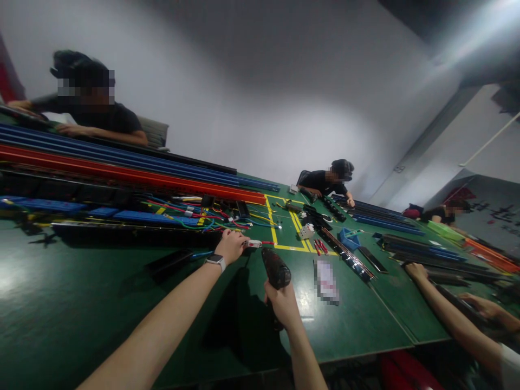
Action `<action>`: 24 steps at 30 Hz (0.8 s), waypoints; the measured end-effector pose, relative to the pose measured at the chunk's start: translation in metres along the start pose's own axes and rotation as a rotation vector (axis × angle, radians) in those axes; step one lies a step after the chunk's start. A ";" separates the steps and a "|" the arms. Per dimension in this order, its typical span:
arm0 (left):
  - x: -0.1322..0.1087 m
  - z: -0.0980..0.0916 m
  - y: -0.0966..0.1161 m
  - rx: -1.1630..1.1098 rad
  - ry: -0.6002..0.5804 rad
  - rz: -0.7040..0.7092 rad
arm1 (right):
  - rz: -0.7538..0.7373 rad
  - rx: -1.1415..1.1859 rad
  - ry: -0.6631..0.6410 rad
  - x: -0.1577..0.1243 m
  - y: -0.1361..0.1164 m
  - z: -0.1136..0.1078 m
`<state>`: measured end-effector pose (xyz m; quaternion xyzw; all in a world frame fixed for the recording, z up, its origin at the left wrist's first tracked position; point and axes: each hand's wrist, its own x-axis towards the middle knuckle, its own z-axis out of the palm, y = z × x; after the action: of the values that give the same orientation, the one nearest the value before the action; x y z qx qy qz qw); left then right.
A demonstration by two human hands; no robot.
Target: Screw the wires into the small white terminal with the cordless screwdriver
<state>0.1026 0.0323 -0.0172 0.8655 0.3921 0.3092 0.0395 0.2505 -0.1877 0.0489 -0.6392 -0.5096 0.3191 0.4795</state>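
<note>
My right hand (283,303) is wrapped round the grip of a black power drill (277,269), held over the green table with its front end pointing away from me. To the left of the drill's front end, my left hand (231,245), with a watch (216,261) on the wrist, has its fingers closed on a small white block (254,244). The block has a red mark, and a short red piece (267,243) sticks out on its right. Behind my left hand lie several coloured wires (221,216). Below the wrist is a dark flat piece (168,265).
Long blue rails (122,162) and a red rail (142,177) run along the left. Yellow tape (290,247) marks the green table (357,325). Red-handled pliers (320,247), a blue bin (349,238) and a white block (306,232) lie right. A co-worker's arm (447,314) reaches in; other people sit beyond.
</note>
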 end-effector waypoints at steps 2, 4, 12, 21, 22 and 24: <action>0.000 0.000 0.000 -0.005 0.006 -0.001 | 0.006 0.024 -0.007 0.000 0.000 0.000; 0.000 0.000 0.000 -0.008 0.014 0.000 | 0.012 0.030 -0.001 0.001 0.001 -0.001; 0.000 0.004 -0.001 -0.023 0.022 -0.007 | 0.025 0.016 -0.003 0.001 0.002 0.000; 0.001 0.002 0.000 -0.030 0.007 -0.007 | 0.011 0.022 -0.006 0.002 0.005 -0.001; 0.001 0.002 0.000 -0.030 0.008 -0.007 | 0.006 0.022 -0.011 0.002 0.005 -0.001; 0.001 0.003 -0.001 -0.026 0.012 -0.007 | -0.011 0.013 -0.013 0.001 0.005 0.000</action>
<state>0.1039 0.0336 -0.0193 0.8618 0.3912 0.3192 0.0497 0.2529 -0.1865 0.0445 -0.6313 -0.5142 0.3236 0.4821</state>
